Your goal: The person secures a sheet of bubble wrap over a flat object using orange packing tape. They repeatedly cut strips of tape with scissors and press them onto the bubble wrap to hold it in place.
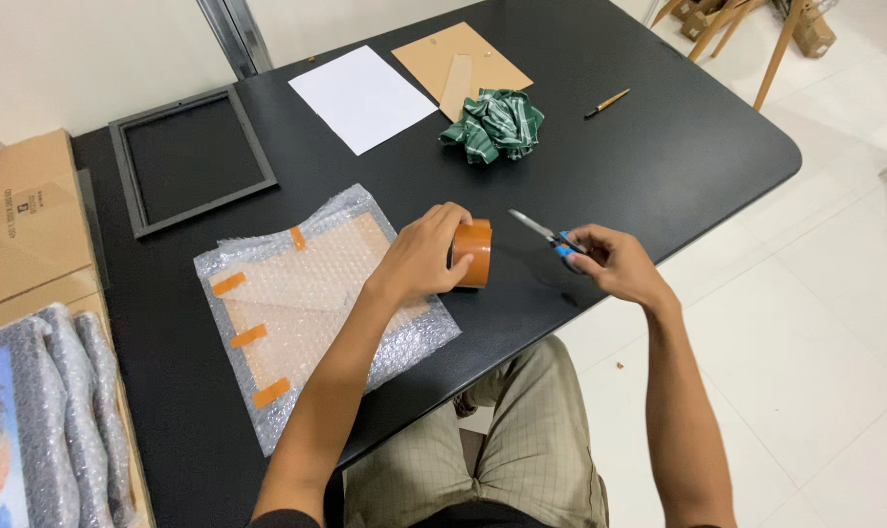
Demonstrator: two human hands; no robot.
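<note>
While left hand (pixel 419 256) grips tape roll (pixel 474 252) | right hand (pixel 610 262) pinches scissors (pixel 546 235) (blades apart)

Bubble-wrapped package (pixel 311 308) near left on the table (pixel 678 147), tape roll (pixel 475 252) at its right edge under the left hand (pixel 422 256), scissors (pixel 546 235) right of the roll in the right hand (pixel 615 262), empty frame (pixel 191 158) far left, paper sheet (pixel 362 98), backing board (pixel 461 61) and cloth (pixel 494 124) far centre, boxes (pixel 23 220) left.

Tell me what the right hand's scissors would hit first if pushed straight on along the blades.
The right hand points the scissors up-left, just past the orange tape roll in the left hand. They would likely meet the left hand's fingers, though depth is unclear.
</note>
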